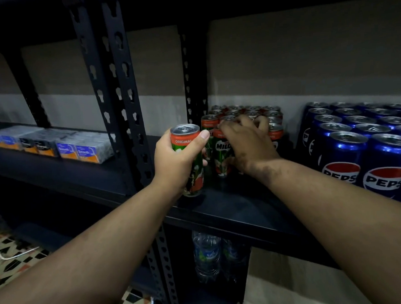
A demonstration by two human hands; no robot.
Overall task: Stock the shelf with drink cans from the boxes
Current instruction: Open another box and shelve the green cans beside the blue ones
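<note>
Two hands at mid-frame, both over the black shelf (pixel 234 206). Left hand (pixel 176 163): fingers and thumb wrapped round one Milo can (pixel 190 152), held upright at the shelf's front left corner, its base at or just above the board; contact cannot be told. The can is green with a red band reading "ORIGINAL", and its silver lid is unopened. Right hand (pixel 246 141): reached over the Milo block (pixel 247 117) just right of the held can, fingers curled over the tops of the front cans; whether it grips one or only rests on them cannot be told. The block stands in several rows running back to the grey wall (pixel 306 56), lids up, just right of the rear upright. Pepsi cans (pixel 365 145), blue: a dense block at right of frame on the same shelf, apart from the Milo block, logos facing front. Black slotted posts (pixel 119 91) run from top centre down past the shelf edge. Left bay, upper left of frame: a row of small blue-and-orange packs (pixel 52 144) marked "Smooth". Lower shelf, bottom centre: water bottles (pixel 208 255), dim; a cardboard box (pixel 287 285) beside them to the right. Patterned tile floor (pixel 8 267) at lower left, with a white cable (pixel 2 253) across it.
</note>
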